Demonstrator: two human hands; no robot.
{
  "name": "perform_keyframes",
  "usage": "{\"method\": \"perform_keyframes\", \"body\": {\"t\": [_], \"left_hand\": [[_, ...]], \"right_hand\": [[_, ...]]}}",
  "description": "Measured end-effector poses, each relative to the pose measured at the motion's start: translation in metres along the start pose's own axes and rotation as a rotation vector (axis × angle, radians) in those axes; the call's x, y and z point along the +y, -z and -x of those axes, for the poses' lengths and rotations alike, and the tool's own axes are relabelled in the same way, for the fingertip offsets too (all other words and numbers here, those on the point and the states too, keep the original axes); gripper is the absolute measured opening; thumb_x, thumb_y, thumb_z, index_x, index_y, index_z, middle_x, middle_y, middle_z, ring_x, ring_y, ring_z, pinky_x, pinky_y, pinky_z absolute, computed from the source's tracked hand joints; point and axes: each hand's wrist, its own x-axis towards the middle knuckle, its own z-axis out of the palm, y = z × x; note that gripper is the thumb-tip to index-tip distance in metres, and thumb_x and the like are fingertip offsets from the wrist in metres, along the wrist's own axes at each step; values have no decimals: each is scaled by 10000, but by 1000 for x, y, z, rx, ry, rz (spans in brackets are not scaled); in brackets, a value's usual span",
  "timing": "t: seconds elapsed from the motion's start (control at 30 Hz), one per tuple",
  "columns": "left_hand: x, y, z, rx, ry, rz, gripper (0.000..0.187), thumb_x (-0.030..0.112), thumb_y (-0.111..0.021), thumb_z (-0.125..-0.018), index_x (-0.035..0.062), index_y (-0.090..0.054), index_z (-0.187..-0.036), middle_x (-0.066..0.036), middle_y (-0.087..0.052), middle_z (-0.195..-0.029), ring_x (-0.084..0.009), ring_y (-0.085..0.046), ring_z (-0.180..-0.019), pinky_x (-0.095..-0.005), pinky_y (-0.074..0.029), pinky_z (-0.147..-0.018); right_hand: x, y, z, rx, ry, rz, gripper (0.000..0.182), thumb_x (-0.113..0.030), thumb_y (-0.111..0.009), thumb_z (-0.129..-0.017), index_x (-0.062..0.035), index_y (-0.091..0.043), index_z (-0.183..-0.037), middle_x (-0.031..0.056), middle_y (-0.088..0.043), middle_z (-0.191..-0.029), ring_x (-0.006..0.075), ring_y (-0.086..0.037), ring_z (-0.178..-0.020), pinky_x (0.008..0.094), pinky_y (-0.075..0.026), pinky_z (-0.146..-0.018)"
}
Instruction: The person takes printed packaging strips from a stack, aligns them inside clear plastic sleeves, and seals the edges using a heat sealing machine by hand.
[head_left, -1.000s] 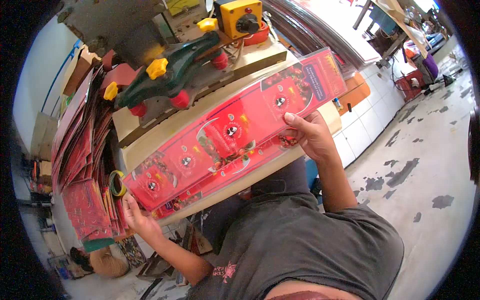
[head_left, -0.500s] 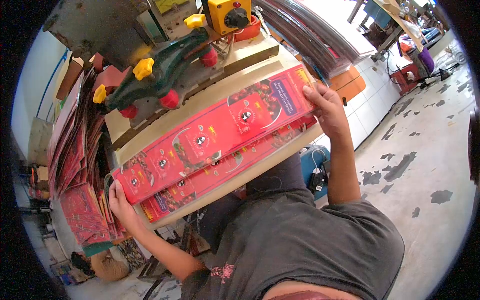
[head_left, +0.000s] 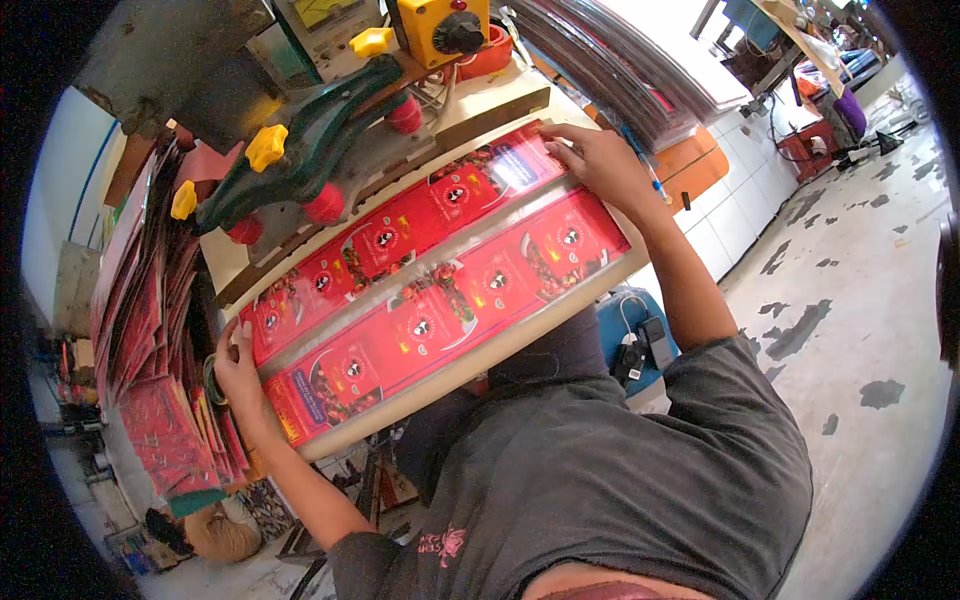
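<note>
My left hand [head_left: 238, 372] holds the left end of a long red printed plastic packaging strip [head_left: 372, 245], its thumb and fingers at the short edge. At the strip's other end, my right hand [head_left: 603, 168] grips the corner with thumb and fingers closed. The strip lies along the back of the cream work surface [head_left: 440, 383], close to the machine's front edge. A second red printed strip [head_left: 455, 310] lies nearer my body, roughly parallel, with a pale see-through band between the two.
Above the strips stands a machine with a dark green clamp arm [head_left: 300, 160], yellow knobs [head_left: 267, 147] and a yellow control box [head_left: 445, 30]. Stacked red printed sheets [head_left: 165, 420] stand at the left. Another stack of sheets [head_left: 620, 75] lies at the back right.
Both hands have moved the upper strip back toward the machine, and it has slid off the lower strip. More of the lower strip now shows.
</note>
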Motion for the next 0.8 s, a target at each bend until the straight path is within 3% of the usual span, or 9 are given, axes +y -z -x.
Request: {"method": "perform_keyframes", "body": {"t": [0.17,0.27,0.33,0.37,0.43,0.53,0.73,0.8], "left_hand": [[5,7,-3,19,-64,-174,438,364,-649,-1015,70,-666,-1338,-12,-477,-722,-98,-348,-648,-270,-353,-598],[-5,3,-8,-32,-63,-210,441,396,-648,-1011,75,-696,-1309,-65,-620,-774,-112,-477,-681,-282,-435,-658],[-3,-2,-9,5,-115,-194,437,413,-640,-1011,82,-711,-1287,-163,-751,-979,-156,-627,-807,-313,-505,-777],[-3,-2,-9,2,-115,-192,437,413,-640,-1011,82,-711,-1287,-163,-751,-979,-156,-627,-807,-313,-505,-777],[12,0,-5,-42,12,-267,439,404,-625,-1020,64,-705,-1285,-205,-725,-1201,-195,-689,-995,-329,-511,-907],[6,0,-7,-66,-68,-160,438,385,-617,-1026,46,-694,-1292,-195,-730,-1198,-197,-691,-1042,-324,-500,-935],[6,1,-5,-62,-31,-145,413,346,-603,-1037,42,-685,-1304,-182,-711,-1253,-202,-668,-1149,-327,-461,-1013],[6,1,-6,-68,-40,-152,407,336,-602,-1038,41,-683,-1306,-180,-707,-1262,-204,-662,-1165,-325,-455,-1023]], "right_hand": [[5,-18,-2,22,-9,118,303,-406,-603,-982,-242,-736,-1200,149,-751,-995,371,-719,-889,493,-559,-795],[3,-23,-1,28,-70,170,300,-426,-592,-983,-282,-743,-1197,141,-754,-967,367,-722,-860,499,-564,-774],[5,-24,1,39,-96,192,298,-432,-589,-982,-299,-744,-1199,138,-755,-954,365,-723,-847,502,-566,-763],[5,-24,1,41,-97,189,300,-437,-590,-981,-303,-742,-1204,141,-754,-951,363,-723,-845,502,-565,-760],[6,-25,0,40,-97,190,303,-441,-591,-980,-308,-739,-1208,144,-754,-949,361,-723,-843,502,-564,-757],[5,-26,-1,57,-91,153,305,-453,-592,-978,-314,-744,-1203,152,-751,-944,361,-723,-837,498,-563,-750],[0,-23,0,71,-147,133,305,-479,-594,-976,-322,-761,-1176,161,-747,-911,365,-720,-831,479,-557,-738],[-6,-18,0,7,-197,114,310,-410,-596,-1004,-244,-751,-1216,112,-751,-1084,324,-720,-942,401,-548,-833]]}}
